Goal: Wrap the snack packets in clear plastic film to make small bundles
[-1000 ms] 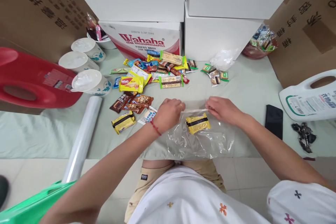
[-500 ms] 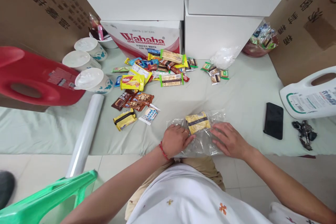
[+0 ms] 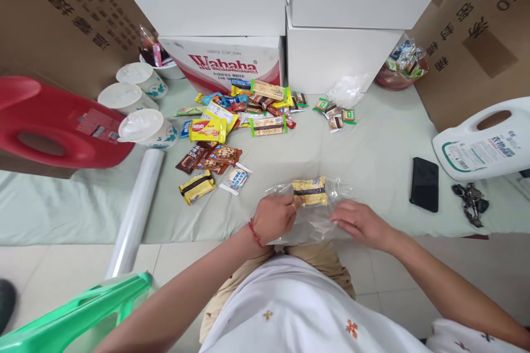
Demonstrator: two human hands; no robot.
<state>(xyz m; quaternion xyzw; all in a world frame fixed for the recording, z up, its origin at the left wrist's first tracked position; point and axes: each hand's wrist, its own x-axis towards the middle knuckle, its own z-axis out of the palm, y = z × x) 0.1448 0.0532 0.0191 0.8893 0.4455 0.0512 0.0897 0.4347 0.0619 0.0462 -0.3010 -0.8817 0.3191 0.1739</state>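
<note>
A yellow snack packet [image 3: 309, 192] with a dark band lies on crinkled clear plastic film [image 3: 317, 226] at the table's front edge. Whether the film is a bag or a loose sheet, I cannot tell. My left hand [image 3: 273, 218], with a red cord bracelet and a ring, rests at the film's left side. Its index finger reaches the packet's lower left corner while the other fingers curl in at the film. On the right side, my right hand [image 3: 360, 223] has its fingers together, closed on the film's edge; its thumb is mostly hidden.
Beyond lie mixed snacks [image 3: 248, 107], small biscuits [image 3: 334, 114] and crumpled plastic [image 3: 345, 91]. White cups [image 3: 144, 129], a red jug [image 3: 62, 121] and a white roll [image 3: 138, 209] stand left. A phone [image 3: 424, 185], keys [image 3: 471, 204] and white jug [image 3: 488, 138] are right.
The yellow packet has turned to lie straighter and sits slightly further left. My left fingers have curled, with the index finger now at the packet. My right fingers have drawn together.
</note>
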